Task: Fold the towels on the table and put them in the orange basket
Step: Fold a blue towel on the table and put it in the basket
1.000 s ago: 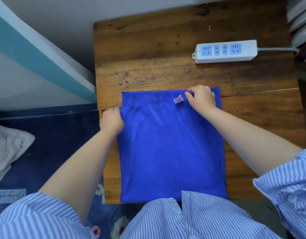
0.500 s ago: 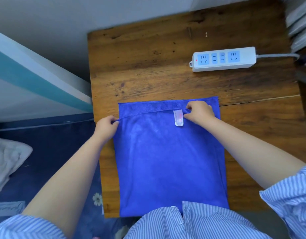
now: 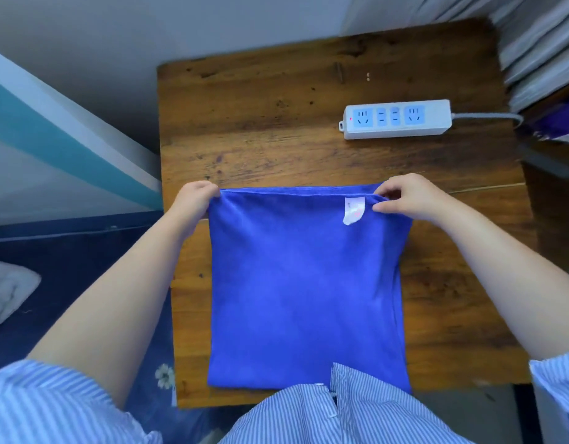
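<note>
I see both arms stretched fwd: left hand point(image 3: 196, 200) and right hand point(image 3: 405, 197) pinch far corners of blue towel point(image 3: 305, 283), folded flat w/ white tag, on wooden table point(image 3: 244, 123).

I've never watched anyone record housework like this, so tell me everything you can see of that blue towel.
The blue towel is plain, soft-looking cloth, lying flat on the wooden table, folded double with two edges lined up at its far side. A small white label hangs from that far edge, near the right corner. The left hand grips the far left corner; the right hand pinches the far edge beside the label. Its near edge is hidden under the person's striped shirt.
</note>
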Demonstrator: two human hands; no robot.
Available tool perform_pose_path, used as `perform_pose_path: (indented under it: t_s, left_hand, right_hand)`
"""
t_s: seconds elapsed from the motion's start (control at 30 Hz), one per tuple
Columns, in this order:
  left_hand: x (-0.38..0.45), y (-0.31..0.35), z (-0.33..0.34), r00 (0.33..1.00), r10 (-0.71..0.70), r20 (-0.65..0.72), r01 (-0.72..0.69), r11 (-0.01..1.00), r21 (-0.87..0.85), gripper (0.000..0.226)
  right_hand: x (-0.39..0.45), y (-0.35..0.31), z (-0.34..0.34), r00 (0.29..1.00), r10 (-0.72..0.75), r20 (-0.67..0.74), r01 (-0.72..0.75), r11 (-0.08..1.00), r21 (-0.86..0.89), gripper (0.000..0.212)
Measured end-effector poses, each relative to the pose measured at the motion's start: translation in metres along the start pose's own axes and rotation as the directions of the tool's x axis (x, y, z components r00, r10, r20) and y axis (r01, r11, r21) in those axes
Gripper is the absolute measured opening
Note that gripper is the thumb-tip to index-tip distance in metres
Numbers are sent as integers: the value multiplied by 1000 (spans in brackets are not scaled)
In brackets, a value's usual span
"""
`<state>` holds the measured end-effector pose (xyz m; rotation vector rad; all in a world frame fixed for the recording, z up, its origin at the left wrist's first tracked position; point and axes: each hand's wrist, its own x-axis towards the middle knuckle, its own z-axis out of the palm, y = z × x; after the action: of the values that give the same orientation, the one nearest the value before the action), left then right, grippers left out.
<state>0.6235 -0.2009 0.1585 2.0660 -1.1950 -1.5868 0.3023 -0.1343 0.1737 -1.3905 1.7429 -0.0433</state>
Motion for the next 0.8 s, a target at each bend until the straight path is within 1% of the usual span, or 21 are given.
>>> perform_pose_path:
  t_s: [0.07, 0.13, 0.2, 0.27, 0.33, 0.4, 0.5, 0.63, 0.7, 0.8]
  left_hand:
    - [11, -7, 4, 995, 44, -94, -24, 979, 201, 31]
    - [20, -12, 6, 984, 97, -149, -37, 931, 362, 23]
    - [27, -14, 8, 974, 155, -163, -51, 860, 508, 13]
    - [33, -12, 10, 964, 216, -155, -68, 764, 642, 16]
    - [39, -12, 11, 967, 228, -117, -70, 674, 735, 21]
    - [42, -12, 11, 981, 186, -52, -81, 641, 763, 22]
    - [45, -10, 13, 987, 158, 26, -121, 632, 765, 19]
    - [47, -7, 9, 993, 89, 73, -115, 682, 722, 16]
    - [47, -5, 4, 993, 94, 72, -117, 686, 718, 14]
    - [45, -2, -6, 991, 115, 61, -124, 695, 708, 17]
  right_hand:
    - [9, 2, 1, 1000, 16, 2, -16, 997, -74, 18]
    - [19, 2, 2, 998, 42, -37, -48, 986, -159, 20]
    - [28, 2, 3, 992, 70, -102, -90, 973, -211, 19]
    - [35, 3, 3, 987, 64, -147, -101, 959, -265, 18]
    - [39, 7, 6, 985, 54, -164, -102, 949, -300, 16]
    - [41, 10, 9, 989, 53, -141, -96, 944, -315, 13]
    - [44, 14, 7, 998, 46, -52, -60, 947, -316, 10]
    - [49, 15, -6, 996, 28, 81, 3, 933, -361, 4]
    - [50, 13, -12, 992, 35, 124, 16, 923, -384, 5]
    - [49, 12, -13, 981, 32, 190, 53, 904, -424, 5]
